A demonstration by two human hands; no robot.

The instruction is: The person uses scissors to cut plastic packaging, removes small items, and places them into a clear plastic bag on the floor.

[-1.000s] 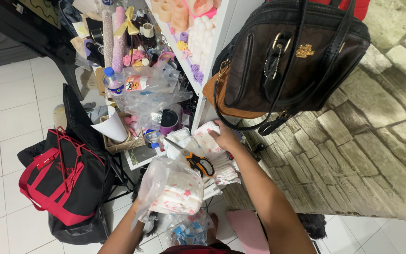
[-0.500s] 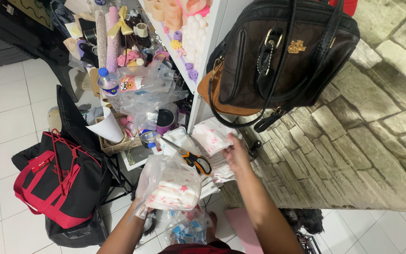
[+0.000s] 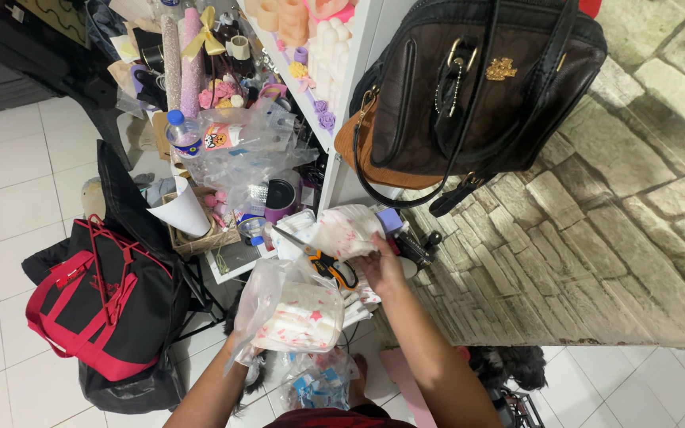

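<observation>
Clear plastic bag [image 3: 288,311] of white pink-starred pieces sits lower centre, your left hand [image 3: 241,354] gripping its bottom. Your right hand [image 3: 380,269] pinches one patterned sheet [image 3: 346,231] above one pair of orange-handled scissors [image 3: 325,261]; clutter crowds every edge.

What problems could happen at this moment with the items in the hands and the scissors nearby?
1. The right hand lifts a white pack with pink print right beside the orange-handled scissors; it might knock them off the cluttered pile.
2. The left hand grips the clear plastic bag only at its lower edge, so the bag may slip or spill.
</observation>
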